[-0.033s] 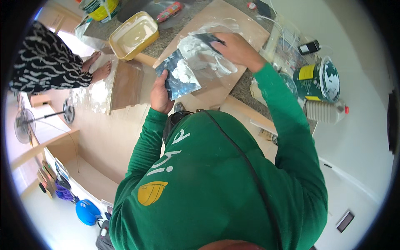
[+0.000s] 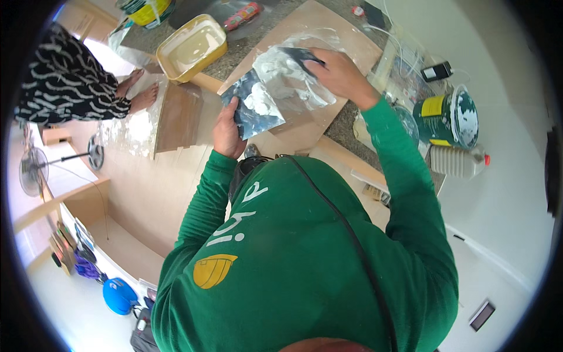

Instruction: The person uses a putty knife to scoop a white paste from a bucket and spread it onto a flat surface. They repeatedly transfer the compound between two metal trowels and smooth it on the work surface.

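My left hand (image 2: 227, 134) is closed on the near left edge of a thin, square, grey-blue plate (image 2: 251, 123), its thumb on top. A lump of white paste (image 2: 260, 101) lies on that plate. Over a brown board (image 2: 359, 51) on the counter, my right hand (image 2: 345, 77) grips a dark, flat scraper (image 2: 300, 56). The scraper's blade touches a thick heap of white paste (image 2: 277, 70) spread on the board. The plate's far right corner overlaps the near side of this heap in the picture.
A yellow tub (image 2: 193, 50) stands left of the board, beside a sink holding a pink packet (image 2: 241, 16). Rightward are a green bucket (image 2: 448, 117), a pale jug (image 2: 458, 161) and a black charger (image 2: 437, 71). Another person's bare feet (image 2: 138, 91) rest on a low platform at left.
My right hand and the scraper have shifted slightly right and nearer over the paste. My left hand still holds the plate in almost the same spot.
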Demonstrator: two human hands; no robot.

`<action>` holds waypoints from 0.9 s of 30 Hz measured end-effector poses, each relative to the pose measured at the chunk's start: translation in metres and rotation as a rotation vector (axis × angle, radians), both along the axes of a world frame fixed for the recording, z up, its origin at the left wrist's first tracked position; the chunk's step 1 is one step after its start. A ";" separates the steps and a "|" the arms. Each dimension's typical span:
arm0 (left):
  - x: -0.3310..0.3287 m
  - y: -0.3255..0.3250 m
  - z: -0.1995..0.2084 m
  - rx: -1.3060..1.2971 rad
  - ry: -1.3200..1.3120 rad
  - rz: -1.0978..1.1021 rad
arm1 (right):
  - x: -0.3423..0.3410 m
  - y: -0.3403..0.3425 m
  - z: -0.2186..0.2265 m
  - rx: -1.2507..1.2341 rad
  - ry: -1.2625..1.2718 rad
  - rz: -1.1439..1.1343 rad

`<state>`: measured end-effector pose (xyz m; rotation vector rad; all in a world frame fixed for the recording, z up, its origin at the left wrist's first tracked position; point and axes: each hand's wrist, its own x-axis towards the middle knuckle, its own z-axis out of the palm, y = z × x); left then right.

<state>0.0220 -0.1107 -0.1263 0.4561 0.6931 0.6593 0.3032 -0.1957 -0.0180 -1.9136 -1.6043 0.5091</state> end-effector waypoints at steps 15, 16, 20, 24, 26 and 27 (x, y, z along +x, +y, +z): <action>0.068 0.007 0.039 -0.269 -0.072 -0.201 | -0.063 -0.066 -0.014 0.228 0.076 0.093; 0.065 0.008 0.046 -0.264 -0.064 -0.196 | -0.058 -0.069 -0.012 0.170 0.086 0.085; 0.061 0.010 0.064 -0.239 -0.075 -0.154 | -0.038 -0.082 -0.012 0.047 0.003 0.054; 0.064 0.019 0.056 -0.084 -0.037 -0.040 | -0.028 -0.098 -0.021 0.102 -0.154 -0.067; 0.068 0.022 0.044 0.051 0.060 0.040 | -0.036 -0.096 -0.013 0.238 -0.225 -0.091; 0.069 0.021 0.038 0.108 0.131 0.071 | -0.043 -0.094 -0.010 0.306 -0.259 -0.102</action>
